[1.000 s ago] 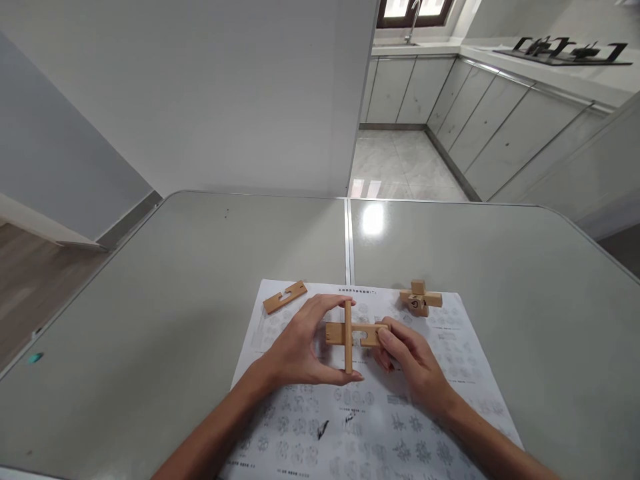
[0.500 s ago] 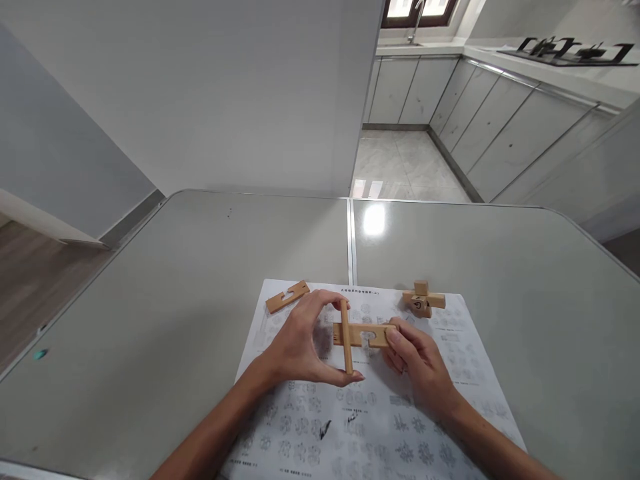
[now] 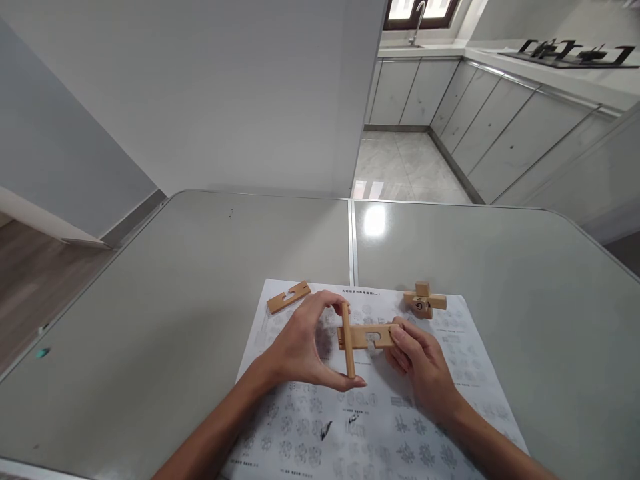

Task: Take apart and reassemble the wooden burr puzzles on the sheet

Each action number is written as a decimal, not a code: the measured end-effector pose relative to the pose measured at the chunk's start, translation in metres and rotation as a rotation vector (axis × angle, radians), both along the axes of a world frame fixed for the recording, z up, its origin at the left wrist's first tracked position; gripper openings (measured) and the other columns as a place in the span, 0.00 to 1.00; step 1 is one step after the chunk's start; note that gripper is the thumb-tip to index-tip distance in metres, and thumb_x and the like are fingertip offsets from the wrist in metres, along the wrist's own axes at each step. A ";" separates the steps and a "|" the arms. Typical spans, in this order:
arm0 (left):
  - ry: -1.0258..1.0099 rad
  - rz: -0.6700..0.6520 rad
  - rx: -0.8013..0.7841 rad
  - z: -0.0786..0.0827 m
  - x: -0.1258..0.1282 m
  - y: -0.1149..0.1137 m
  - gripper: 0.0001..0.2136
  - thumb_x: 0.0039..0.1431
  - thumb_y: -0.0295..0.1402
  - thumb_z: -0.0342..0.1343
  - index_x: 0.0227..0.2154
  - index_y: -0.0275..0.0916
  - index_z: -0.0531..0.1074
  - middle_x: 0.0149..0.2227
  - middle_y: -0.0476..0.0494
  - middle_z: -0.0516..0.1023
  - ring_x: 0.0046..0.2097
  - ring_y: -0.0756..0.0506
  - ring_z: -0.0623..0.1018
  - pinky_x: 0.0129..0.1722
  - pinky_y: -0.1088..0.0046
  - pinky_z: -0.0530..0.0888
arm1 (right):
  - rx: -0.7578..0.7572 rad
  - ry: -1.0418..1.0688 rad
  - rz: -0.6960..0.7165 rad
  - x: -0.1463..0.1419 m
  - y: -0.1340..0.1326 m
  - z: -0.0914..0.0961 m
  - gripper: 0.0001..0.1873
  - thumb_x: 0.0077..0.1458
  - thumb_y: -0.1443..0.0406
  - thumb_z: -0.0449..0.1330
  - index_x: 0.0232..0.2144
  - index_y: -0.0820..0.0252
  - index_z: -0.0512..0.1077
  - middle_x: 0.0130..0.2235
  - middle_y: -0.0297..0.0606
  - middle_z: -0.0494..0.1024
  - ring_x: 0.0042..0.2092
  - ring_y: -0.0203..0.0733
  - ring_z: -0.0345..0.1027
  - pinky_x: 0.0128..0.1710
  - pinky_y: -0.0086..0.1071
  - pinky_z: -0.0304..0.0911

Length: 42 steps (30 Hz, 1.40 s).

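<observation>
My left hand (image 3: pixel 300 347) pinches an upright wooden slat (image 3: pixel 347 340) between index finger at its top and thumb at its bottom. A flat slotted wooden piece (image 3: pixel 369 335) crosses that slat at right angles, and my right hand (image 3: pixel 417 357) grips its right end with closed fingers. Both pieces are held just above a printed paper sheet (image 3: pixel 380 420) covered in small diagrams. A loose notched wooden piece (image 3: pixel 289 297) lies at the sheet's upper left corner. A small assembled wooden cross block (image 3: pixel 424 301) rests on the sheet's upper right.
The sheet lies on a grey table (image 3: pixel 175 280) with a seam (image 3: pixel 352 240) down its middle. A white wall panel stands beyond the table's far edge, with kitchen cabinets (image 3: pixel 500 120) to the right. A small teal object (image 3: pixel 42 352) sits near the left edge.
The horizontal piece has slid to the right through the upright slat, so less of it sticks out on the left. Both hands kept their grips.
</observation>
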<state>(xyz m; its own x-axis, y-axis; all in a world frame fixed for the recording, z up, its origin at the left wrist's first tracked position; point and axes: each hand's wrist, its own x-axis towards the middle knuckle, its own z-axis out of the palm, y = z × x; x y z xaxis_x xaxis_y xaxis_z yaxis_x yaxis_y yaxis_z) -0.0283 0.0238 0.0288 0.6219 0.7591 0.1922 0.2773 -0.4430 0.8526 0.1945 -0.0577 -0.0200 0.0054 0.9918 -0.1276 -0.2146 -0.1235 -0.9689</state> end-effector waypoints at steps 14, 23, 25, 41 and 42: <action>0.115 0.068 0.185 -0.003 -0.021 0.012 0.42 0.47 0.41 0.74 0.64 0.48 0.60 0.58 0.39 0.74 0.56 0.36 0.75 0.57 0.55 0.71 | -0.044 0.115 -0.182 0.006 0.009 0.006 0.26 0.65 0.52 0.62 0.21 0.55 0.58 0.24 0.27 0.54 0.24 0.35 0.48 0.22 0.31 0.49; 0.409 0.010 0.375 -0.014 -0.028 0.020 0.41 0.52 0.51 0.70 0.66 0.45 0.62 0.60 0.35 0.74 0.58 0.32 0.73 0.57 0.48 0.70 | -0.039 0.128 -0.195 0.006 0.010 0.005 0.26 0.65 0.52 0.62 0.22 0.56 0.58 0.24 0.27 0.55 0.24 0.34 0.48 0.22 0.31 0.49; 0.424 0.001 0.389 -0.016 -0.029 0.020 0.40 0.53 0.53 0.68 0.65 0.44 0.63 0.59 0.35 0.74 0.57 0.32 0.73 0.57 0.48 0.69 | -0.034 0.123 -0.192 0.006 0.010 0.005 0.26 0.66 0.53 0.62 0.22 0.56 0.58 0.24 0.27 0.55 0.24 0.34 0.49 0.22 0.31 0.49; 0.406 -0.078 0.467 -0.009 -0.030 0.021 0.37 0.49 0.27 0.58 0.66 0.44 0.61 0.59 0.38 0.74 0.63 0.30 0.67 0.66 0.43 0.59 | 0.089 -0.358 0.055 0.003 0.009 0.004 0.25 0.71 0.51 0.52 0.23 0.54 0.59 0.22 0.29 0.62 0.25 0.36 0.53 0.27 0.33 0.52; 0.405 -0.076 0.468 -0.008 -0.031 0.022 0.38 0.48 0.25 0.57 0.66 0.44 0.62 0.59 0.38 0.75 0.63 0.30 0.67 0.66 0.43 0.59 | 0.105 -0.425 0.078 0.001 0.009 0.005 0.25 0.71 0.52 0.52 0.23 0.54 0.58 0.22 0.29 0.62 0.25 0.36 0.53 0.27 0.33 0.51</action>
